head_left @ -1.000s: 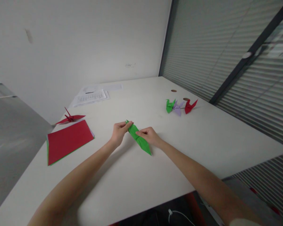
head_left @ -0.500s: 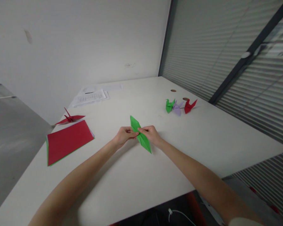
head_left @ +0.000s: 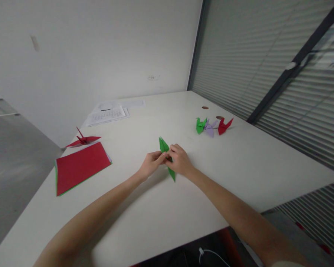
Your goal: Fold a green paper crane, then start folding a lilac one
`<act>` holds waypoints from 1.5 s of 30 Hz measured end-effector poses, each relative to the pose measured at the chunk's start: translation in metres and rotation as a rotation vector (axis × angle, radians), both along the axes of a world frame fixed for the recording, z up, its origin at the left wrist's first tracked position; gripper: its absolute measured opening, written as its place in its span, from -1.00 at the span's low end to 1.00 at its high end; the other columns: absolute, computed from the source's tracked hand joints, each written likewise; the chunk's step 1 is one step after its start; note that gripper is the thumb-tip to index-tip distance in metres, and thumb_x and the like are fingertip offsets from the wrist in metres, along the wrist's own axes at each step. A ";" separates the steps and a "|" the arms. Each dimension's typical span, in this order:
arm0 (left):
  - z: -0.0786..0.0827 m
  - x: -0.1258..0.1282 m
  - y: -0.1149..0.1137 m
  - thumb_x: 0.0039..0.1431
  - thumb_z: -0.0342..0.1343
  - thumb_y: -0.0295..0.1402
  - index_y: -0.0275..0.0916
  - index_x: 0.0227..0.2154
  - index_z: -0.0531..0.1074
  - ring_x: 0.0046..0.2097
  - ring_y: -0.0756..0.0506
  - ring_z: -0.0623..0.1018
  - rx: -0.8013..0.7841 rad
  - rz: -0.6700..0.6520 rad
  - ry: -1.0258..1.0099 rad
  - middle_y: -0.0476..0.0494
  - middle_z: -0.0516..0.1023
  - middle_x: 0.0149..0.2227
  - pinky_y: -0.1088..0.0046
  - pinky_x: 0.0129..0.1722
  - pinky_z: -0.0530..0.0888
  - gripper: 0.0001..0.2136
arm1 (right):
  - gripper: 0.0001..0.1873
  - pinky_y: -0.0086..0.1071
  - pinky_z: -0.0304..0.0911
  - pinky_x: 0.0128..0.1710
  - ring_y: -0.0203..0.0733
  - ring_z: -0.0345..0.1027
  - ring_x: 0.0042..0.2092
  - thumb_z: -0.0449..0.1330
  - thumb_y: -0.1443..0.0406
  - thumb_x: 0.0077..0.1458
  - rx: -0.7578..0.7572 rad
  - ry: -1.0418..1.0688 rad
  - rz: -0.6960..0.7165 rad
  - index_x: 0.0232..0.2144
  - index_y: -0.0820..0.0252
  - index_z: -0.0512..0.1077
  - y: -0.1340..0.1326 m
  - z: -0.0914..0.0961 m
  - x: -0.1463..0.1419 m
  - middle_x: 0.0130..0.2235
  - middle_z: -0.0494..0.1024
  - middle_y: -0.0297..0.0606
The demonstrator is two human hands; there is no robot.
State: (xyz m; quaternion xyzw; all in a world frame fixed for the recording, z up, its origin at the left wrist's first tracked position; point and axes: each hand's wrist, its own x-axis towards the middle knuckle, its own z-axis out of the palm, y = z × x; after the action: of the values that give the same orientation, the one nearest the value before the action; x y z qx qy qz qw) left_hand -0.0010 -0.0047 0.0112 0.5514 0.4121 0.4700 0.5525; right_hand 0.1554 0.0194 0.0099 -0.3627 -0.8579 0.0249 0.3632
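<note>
Above the middle of the white table, a long, pointed piece of folded green paper [head_left: 163, 145] is held between both hands. My left hand [head_left: 152, 163] pinches it from the left, with the thumb on top. From the right, my right hand [head_left: 179, 159] grips it with curled fingers close against the left thumb. One green tip points away from me, the other shows below the right hand. The paper's middle is hidden behind my fingers.
A stack of coloured paper [head_left: 83, 167], red on top, lies at the left beside a red paper crane [head_left: 83, 139]. Toward the back right stand a green crane [head_left: 200, 126], a lilac crane [head_left: 210, 128] and a red crane [head_left: 224, 127]. Printed sheets [head_left: 108, 115] lie farther back.
The green paper has turned and now looks narrower, more edge-on. My right fingers have curled over it, and both hands have shifted slightly to the right.
</note>
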 end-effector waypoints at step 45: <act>0.018 -0.023 0.006 -0.03 0.29 -0.26 -0.20 -0.34 0.59 -0.30 -0.08 0.53 0.422 0.119 0.296 -0.15 0.62 -0.30 0.39 -0.21 0.44 -0.82 | -0.69 -0.28 0.35 -0.25 -0.24 0.36 -0.30 0.40 0.06 -0.22 -0.685 0.980 0.254 -0.54 0.17 0.53 0.011 -0.003 -0.008 -0.29 0.41 -0.26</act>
State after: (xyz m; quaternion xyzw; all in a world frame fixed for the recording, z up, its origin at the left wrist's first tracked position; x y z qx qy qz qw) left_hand -0.0240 0.0017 0.0289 0.6919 0.4130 0.4916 0.3303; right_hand 0.1476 0.0304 0.0065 -0.2999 -0.5708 0.5064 0.5725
